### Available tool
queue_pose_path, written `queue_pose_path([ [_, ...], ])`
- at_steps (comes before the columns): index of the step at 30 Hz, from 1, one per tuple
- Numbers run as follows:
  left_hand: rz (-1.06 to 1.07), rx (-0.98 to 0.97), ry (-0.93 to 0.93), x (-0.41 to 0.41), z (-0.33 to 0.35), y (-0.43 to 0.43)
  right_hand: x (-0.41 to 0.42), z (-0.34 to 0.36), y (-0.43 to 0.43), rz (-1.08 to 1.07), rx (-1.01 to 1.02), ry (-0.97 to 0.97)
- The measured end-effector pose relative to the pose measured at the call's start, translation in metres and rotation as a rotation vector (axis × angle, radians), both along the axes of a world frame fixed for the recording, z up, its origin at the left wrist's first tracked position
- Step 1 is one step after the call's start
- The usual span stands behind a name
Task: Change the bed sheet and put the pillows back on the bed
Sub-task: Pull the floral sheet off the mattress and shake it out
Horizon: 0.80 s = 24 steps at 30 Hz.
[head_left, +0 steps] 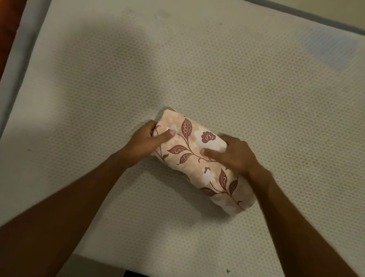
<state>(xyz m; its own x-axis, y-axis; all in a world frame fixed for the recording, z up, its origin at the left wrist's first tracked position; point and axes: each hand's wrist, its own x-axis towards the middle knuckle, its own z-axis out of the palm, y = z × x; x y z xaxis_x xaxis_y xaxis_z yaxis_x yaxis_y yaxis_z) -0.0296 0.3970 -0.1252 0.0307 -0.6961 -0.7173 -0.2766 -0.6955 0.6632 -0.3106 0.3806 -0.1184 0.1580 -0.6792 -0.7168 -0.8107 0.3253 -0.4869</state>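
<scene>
Holding the folded sheet (pixel 199 162) on the mattress (pixel 277 93), I have left grip (pixel 147 141) and right grip (pixel 235 156) both clamped on it.

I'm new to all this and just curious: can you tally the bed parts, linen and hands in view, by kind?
Folded sheet: 1
Mattress: 1
Bed frame: 1
Hands: 2, the left hand and right hand, both gripping the sheet
Total: 5
</scene>
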Motion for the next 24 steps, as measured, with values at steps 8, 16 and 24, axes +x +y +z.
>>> queue_pose_path([
  [8, -0.326, -0.669, -0.662, -0.046, 0.016, 0.015, 0.045, 0.005, 0.101, 0.148, -0.556, 0.365],
  [16, -0.862, -0.707, -0.753, -0.074, -0.034, 0.032, 0.017, -0.034, 0.121, 0.054, -0.517, 0.484],
  [24, -0.658, -0.439, -0.864, -0.001, -0.058, 0.029, -0.033, -0.048, 0.140, -0.129, -0.362, 0.451],
])
